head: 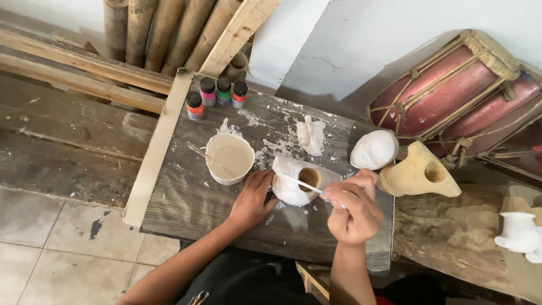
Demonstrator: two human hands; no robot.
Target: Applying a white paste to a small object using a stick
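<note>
one head-worn camera looks steeply down (fairly close) at the wooden board (186, 197).

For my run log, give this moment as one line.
left hand: steadies white carving | right hand: holds brush on carving | bowl: beside left hand
</note>
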